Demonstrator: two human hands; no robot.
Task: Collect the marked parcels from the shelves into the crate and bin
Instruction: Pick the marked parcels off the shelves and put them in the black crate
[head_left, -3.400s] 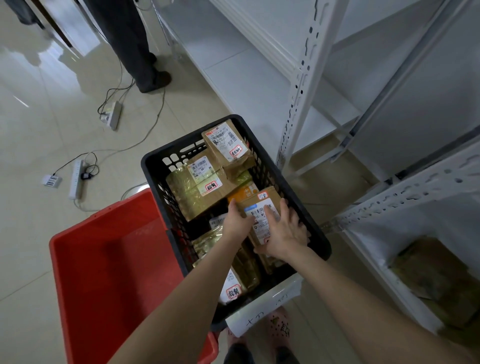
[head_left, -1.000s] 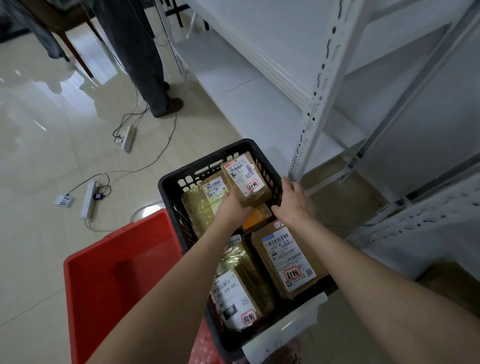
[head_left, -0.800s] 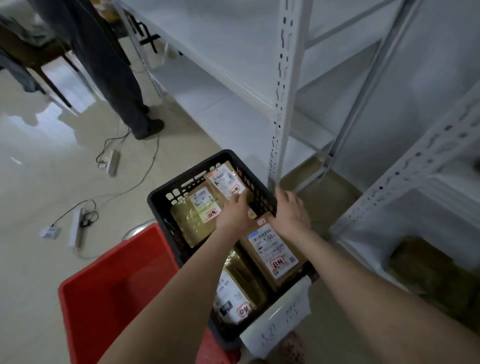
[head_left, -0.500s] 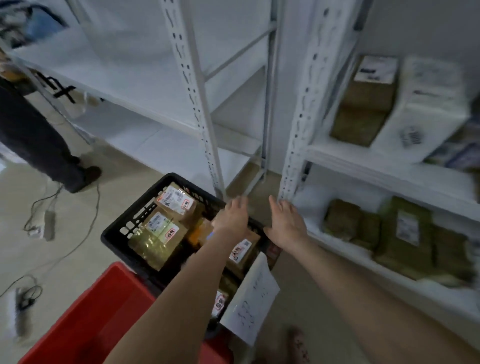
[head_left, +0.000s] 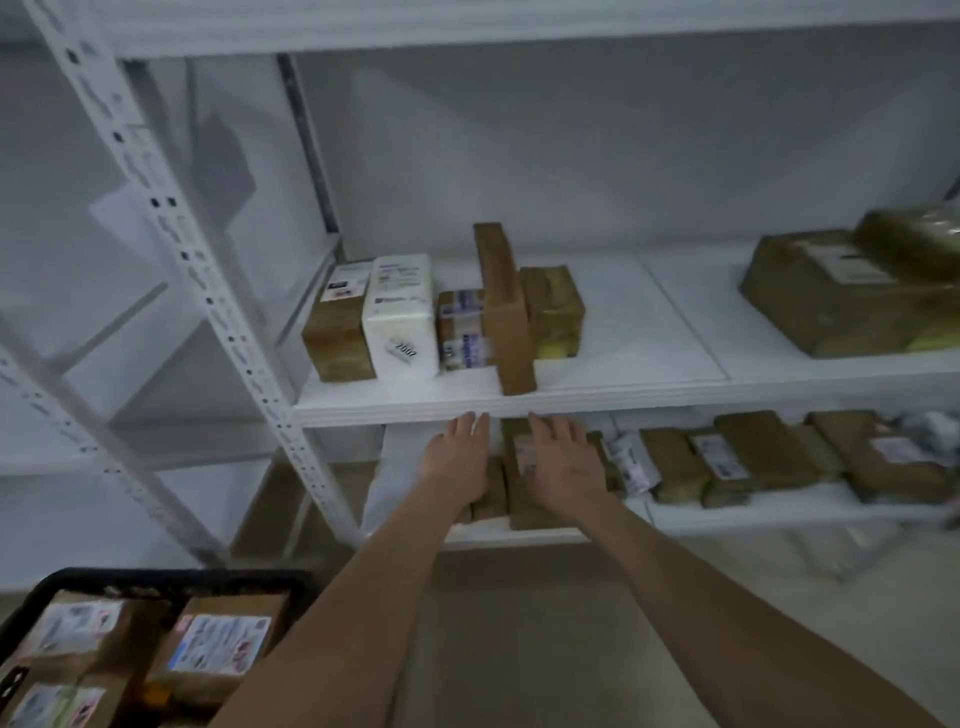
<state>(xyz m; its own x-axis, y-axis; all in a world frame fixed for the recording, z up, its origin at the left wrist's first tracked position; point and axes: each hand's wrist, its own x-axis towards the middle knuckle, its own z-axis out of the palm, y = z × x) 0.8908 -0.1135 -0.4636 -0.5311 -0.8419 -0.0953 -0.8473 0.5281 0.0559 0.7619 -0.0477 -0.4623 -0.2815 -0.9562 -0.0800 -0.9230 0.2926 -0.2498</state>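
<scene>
While collected parcels are already lying in the black crate, the left hand and right hand, fingers extended, loosely spread and holding nothing, are reaching toward the many shelf parcels awaiting collection.

One wide-angle camera, worn on the head, looks forward and a little down along both bare forearms to the left hand and the right hand at mid-frame. It faces the white metal shelf rack from close by, and the rack's boards lie just above and beyond the fingertips. A black plastic lattice crate fills the corner behind and left of the left hand. The picture is blurred.
</scene>
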